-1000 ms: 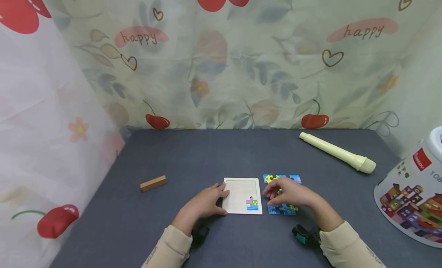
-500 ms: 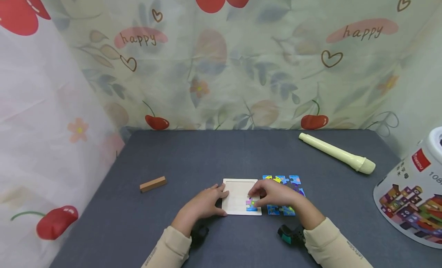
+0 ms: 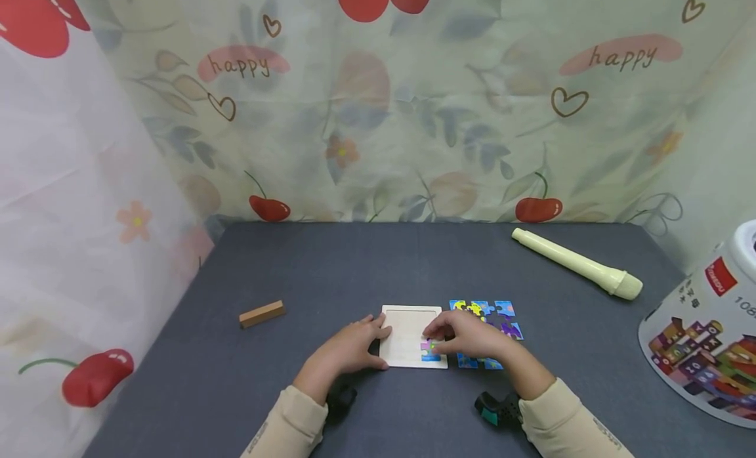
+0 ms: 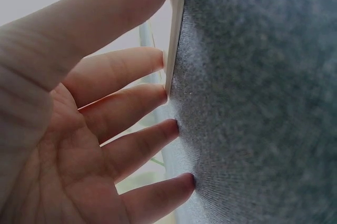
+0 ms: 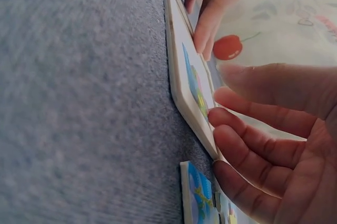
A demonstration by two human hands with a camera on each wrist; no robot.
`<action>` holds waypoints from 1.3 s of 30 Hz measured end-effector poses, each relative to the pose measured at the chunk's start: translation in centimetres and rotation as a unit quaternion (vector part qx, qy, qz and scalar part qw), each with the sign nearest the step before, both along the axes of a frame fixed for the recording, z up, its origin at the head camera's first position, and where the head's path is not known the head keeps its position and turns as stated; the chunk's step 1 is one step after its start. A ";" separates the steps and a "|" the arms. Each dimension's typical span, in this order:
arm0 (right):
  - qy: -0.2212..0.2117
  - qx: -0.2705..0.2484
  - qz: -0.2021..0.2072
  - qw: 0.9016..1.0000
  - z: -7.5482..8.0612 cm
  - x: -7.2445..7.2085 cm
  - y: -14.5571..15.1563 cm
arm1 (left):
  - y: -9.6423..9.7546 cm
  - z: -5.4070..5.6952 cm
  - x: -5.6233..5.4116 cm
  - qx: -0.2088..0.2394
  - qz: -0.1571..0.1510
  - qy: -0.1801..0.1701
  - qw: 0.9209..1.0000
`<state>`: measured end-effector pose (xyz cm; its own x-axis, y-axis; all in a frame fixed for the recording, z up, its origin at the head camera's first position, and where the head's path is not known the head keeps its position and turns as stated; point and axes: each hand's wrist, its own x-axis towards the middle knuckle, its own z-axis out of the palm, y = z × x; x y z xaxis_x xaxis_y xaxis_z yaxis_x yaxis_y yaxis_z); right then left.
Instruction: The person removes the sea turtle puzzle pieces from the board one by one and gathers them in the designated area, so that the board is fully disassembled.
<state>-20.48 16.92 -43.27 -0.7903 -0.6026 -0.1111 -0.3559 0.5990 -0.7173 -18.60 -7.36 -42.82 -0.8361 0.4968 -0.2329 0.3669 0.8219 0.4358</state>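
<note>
A square wooden puzzle tray [image 3: 401, 327] lies flat, with a pink, green and blue jigsaw piece [image 3: 429, 354] in its near right corner. My left hand [image 3: 348, 346] touches the tray's left side with spread fingers and thumb; in the left wrist view some fingertips [image 4: 158, 93] meet the tray's rim and others the table. Bent slightly over that piece is my right hand [image 3: 469, 333]. In the right wrist view its fingertips [image 5: 218, 118] touch the tray by the piece [image 5: 196, 87], its thumb is apart from them, and nothing shows gripped between.
Several loose jigsaw pieces [image 3: 506, 308] lie right of the tray, partly under the right hand. A small wooden block [image 3: 262, 314] sits at left. A pale yellow microphone-shaped stick [image 3: 575, 261] lies at the back right, and a large printed tub [image 3: 705, 340] stands at far right.
My right hand has moved left from the loose pieces to the tray's right side, then stayed there over the piece. The left hand has kept its place at the tray.
</note>
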 end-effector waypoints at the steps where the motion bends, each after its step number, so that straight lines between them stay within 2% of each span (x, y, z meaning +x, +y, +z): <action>1: 0.000 -0.002 -0.001 1.000 0.0 0.1 0.0 | 0.0 0.0 0.0 0.000 0.000 0.000 1.000; 8: -0.027 -0.024 -0.003 0.999 -0.2 0.2 -0.1 | 0.1 0.2 0.1 -0.003 0.004 -0.004 1.000; 15: 0.001 -0.008 -0.024 1.000 -0.1 0.4 -0.4 | 0.1 0.1 -0.1 -0.009 0.005 0.000 1.000; 26: -0.005 -0.001 -0.034 0.999 0.0 0.5 -0.5 | 0.2 0.1 0.0 -0.008 0.010 -0.003 1.000; 39: -0.021 -0.018 -0.035 0.999 -0.1 0.4 -0.4 | 0.1 0.2 0.2 -0.002 0.003 0.002 1.000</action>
